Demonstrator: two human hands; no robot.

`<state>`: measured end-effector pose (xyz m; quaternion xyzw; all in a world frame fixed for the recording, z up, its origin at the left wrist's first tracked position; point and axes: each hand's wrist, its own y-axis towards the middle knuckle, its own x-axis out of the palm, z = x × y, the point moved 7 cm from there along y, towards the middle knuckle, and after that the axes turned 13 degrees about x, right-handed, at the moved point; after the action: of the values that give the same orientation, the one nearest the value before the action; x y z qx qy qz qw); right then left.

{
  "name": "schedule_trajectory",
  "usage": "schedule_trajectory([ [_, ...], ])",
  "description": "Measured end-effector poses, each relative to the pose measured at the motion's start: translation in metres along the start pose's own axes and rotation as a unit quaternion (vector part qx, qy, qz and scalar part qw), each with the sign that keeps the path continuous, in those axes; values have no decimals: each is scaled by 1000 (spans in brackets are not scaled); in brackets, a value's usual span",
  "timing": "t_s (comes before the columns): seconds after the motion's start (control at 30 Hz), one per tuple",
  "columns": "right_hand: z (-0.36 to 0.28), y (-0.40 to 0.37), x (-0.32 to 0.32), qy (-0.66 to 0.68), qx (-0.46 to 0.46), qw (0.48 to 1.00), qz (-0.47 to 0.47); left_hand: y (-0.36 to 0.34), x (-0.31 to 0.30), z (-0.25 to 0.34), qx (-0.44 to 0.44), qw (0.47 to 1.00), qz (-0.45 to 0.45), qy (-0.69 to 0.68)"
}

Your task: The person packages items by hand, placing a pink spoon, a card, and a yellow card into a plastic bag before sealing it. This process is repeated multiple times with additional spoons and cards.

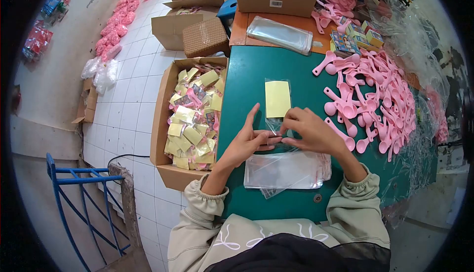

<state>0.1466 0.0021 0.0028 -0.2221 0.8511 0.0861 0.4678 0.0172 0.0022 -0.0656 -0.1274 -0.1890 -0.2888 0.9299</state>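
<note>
A clear plastic bag with a yellow card [278,99] in it lies on the green table [247,74]. At the bag's near end, my left hand [248,139] pinches the clear plastic between thumb and fingers, with its index finger stretched out along the bag's left side. My right hand [307,129] is closed over the same end, its fingertips together on the plastic. Just below both hands is a stack of flat clear bags [281,172]. Many pink spoons [387,99] are heaped on the table's right side.
An open carton [160,124] full of packed bags stands left of the table. More clear bags [280,35] lie at the back, near a brown box [276,3] and small colourful boxes [344,43]. Loose plastic wrap [414,168] hangs at the right edge. A blue metal frame [84,171] stands lower left.
</note>
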Motion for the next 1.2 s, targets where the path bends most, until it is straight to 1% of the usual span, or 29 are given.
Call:
schedule_trajectory([
  [0.1, -10, 1, 7, 11, 6, 999, 37, 5, -7, -6, 49, 998, -25, 7],
  [0.2, -10, 2, 15, 27, 18, 999, 40, 6, -3, -2, 64, 998, -21, 13],
  [0.33, -15, 2, 17, 31, 3, 997, 71, 4, -4, 0, 40, 999, 24, 4],
  [0.4, -18, 2, 19, 5, -4, 998, 70, 4, -2, 2, 23, 999, 45, 11],
  [0.5, -20, 2, 21, -2, -19, 997, 73, 6, -1, 0, 37, 997, 66, -3],
  [0.53, -20, 1, 22, 1, -26, 997, 74, 7, -2, -1, 37, 997, 64, 17],
  [0.63, -19, 1, 25, 17, -28, 998, 52, 11, -7, -6, 49, 994, 60, 73],
  [0.8, -15, 1, 30, 78, -16, 996, -45, 13, -12, -10, 92, 984, 60, 142],
  [0.93, -14, 2, 25, 102, -3, 987, -124, 14, -10, -14, 77, 986, 53, 138],
  [1.03, -7, 2, 19, 125, -15, 983, -136, 14, -7, -15, 67, 986, 40, 144],
  [1.1, -1, 4, 19, 174, 6, 968, -181, 16, -7, -17, 65, 986, 25, 153],
  [1.13, 1, 4, 21, 198, 17, 959, -203, 15, -9, -14, 61, 982, 33, 178],
  [1.2, -2, 2, 12, 201, -6, 960, -196, 14, -12, -7, 51, 971, 50, 226],
])
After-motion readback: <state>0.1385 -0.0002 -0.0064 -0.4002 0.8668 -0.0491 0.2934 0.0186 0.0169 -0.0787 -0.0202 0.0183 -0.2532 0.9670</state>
